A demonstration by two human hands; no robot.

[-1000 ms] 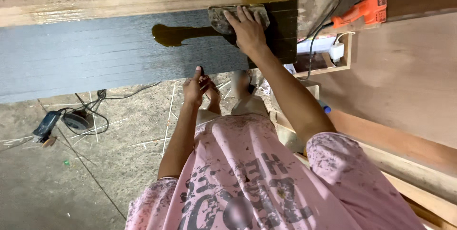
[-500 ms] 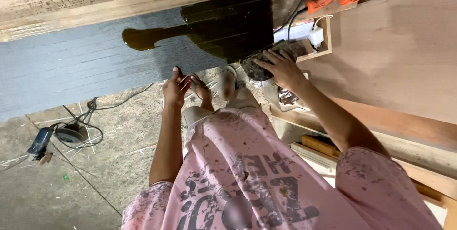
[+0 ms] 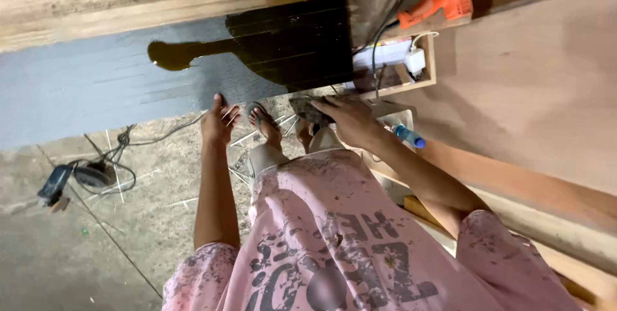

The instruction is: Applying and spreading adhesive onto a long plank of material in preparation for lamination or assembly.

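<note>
Two hands: we see both in the head view.
Right hand (image 3: 350,121): our fingers close around a dark pad (image 3: 308,109), held just below the board's (image 3: 96,86) wet black patch (image 3: 295,44).
Left hand (image 3: 220,120): open, fingers spread, empty, at the board's lower edge.

No packages, labels, signs, screens.

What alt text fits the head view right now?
The right hand holds a dark pad off a grey board with a wet dark patch. The left hand hangs open beside it.
</note>
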